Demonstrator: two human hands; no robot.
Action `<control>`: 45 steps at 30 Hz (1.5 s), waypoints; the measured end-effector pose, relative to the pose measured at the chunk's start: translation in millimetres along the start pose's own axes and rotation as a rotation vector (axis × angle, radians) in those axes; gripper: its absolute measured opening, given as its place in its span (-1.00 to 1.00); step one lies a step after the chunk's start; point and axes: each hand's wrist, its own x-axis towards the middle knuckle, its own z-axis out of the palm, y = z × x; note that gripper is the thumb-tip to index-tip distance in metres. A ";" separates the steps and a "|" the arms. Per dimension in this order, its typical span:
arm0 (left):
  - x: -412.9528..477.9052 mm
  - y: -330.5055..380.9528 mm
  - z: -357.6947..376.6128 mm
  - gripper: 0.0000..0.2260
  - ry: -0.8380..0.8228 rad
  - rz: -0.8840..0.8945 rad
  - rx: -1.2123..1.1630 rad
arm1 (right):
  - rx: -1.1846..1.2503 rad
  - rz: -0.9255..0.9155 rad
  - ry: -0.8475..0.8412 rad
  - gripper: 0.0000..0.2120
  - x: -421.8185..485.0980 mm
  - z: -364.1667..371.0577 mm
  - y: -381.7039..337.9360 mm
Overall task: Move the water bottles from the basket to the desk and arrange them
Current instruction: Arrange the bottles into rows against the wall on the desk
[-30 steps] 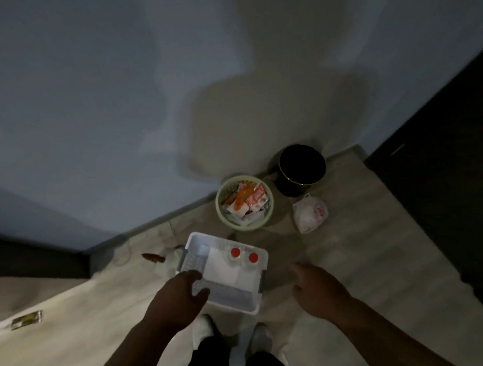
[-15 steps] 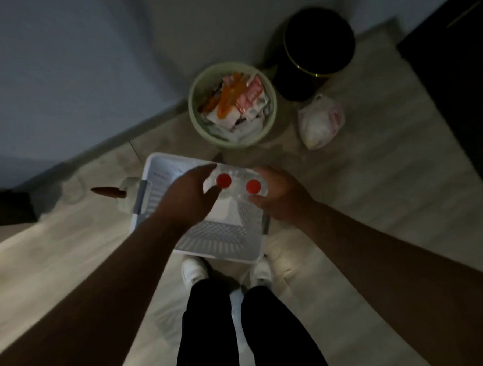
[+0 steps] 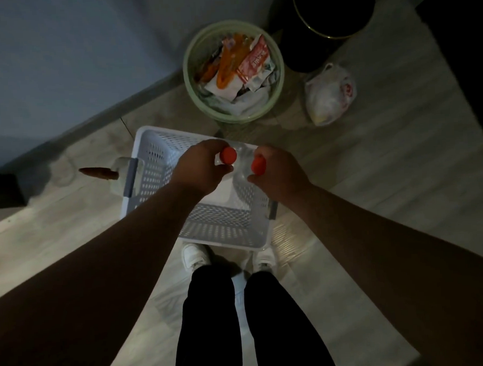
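A white perforated basket (image 3: 160, 156) with grey handles stands on the floor just in front of my feet. Two clear water bottles with red caps stand upright in its far right part. My left hand (image 3: 201, 168) is closed around the neck of the left bottle (image 3: 228, 155). My right hand (image 3: 279, 171) grips the neck of the right bottle (image 3: 258, 166), partly covering its cap. The bottle bodies are mostly hidden by my hands. The desk is not in view.
A green waste bin (image 3: 233, 71) full of wrappers stands behind the basket by the wall. A black bin (image 3: 333, 13) and a tied white plastic bag (image 3: 329, 94) sit to its right. A small brown object (image 3: 98, 173) lies left of the basket. Dark furniture edges the right side.
My head has tilted down and closer to the basket. Both hands moved from above the basket's near edge onto the two bottles and closed on their necks.
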 end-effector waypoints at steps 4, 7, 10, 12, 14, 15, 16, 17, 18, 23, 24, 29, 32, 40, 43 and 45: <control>-14.8 0.9 -4.4 -0.69 0.041 0.004 -0.061 | -0.023 -0.039 0.021 -0.72 -9.2 -6.1 -3.0; -34.5 5.2 -17.0 -0.70 0.072 -0.006 -0.135 | -0.026 -0.113 0.097 -0.70 -24.0 -15.8 -13.8; -60.3 12.8 -37.6 -0.72 0.138 -0.002 -0.185 | -0.032 -0.153 0.152 -0.70 -43.4 -30.9 -31.5; -80.2 21.5 -56.4 -0.71 0.185 -0.033 -0.237 | 0.002 -0.158 0.181 -0.71 -58.8 -44.1 -46.5; -100.0 31.5 -76.7 -0.65 0.219 -0.070 -0.300 | 0.062 -0.089 0.181 -0.69 -73.9 -63.7 -67.4; -109.2 35.4 -86.4 -0.60 0.226 -0.084 -0.333 | 0.092 -0.028 0.152 -0.67 -81.8 -74.1 -79.3; -119.4 41.1 -98.2 -0.55 0.228 -0.098 -0.361 | 0.112 0.018 0.121 -0.66 -90.0 -83.8 -91.1; -128.8 45.9 -110.1 -0.53 0.231 -0.110 -0.393 | 0.106 0.025 0.106 -0.64 -98.6 -93.4 -103.5; -138.1 51.2 -122.6 -0.54 0.237 -0.124 -0.420 | 0.096 0.024 0.103 -0.63 -107.4 -102.7 -116.7; -184.5 82.0 -191.4 -0.70 0.298 -0.097 -0.481 | 0.107 0.037 0.144 -0.61 -153.4 -151.5 -190.0; -195.5 88.6 -204.9 -0.71 0.318 -0.089 -0.489 | 0.116 0.048 0.150 -0.63 -163.2 -159.8 -203.4; -242.3 106.0 -269.3 -0.69 0.475 -0.018 -0.547 | 0.162 -0.004 0.229 -0.74 -199.4 -194.3 -266.3; -264.7 115.0 -303.1 -0.74 0.548 0.023 -0.589 | 0.196 -0.062 0.270 -0.76 -211.1 -207.1 -298.4; -323.4 135.5 -365.3 -0.76 0.792 0.074 -0.627 | 0.224 -0.250 0.257 -0.69 -215.8 -238.3 -373.4; -344.2 147.7 -370.6 -0.78 0.893 0.093 -0.613 | 0.232 -0.358 0.238 -0.72 -218.4 -249.2 -392.2; -356.8 156.5 -370.3 -0.77 0.961 0.082 -0.622 | 0.267 -0.442 0.186 -0.77 -219.4 -254.4 -400.9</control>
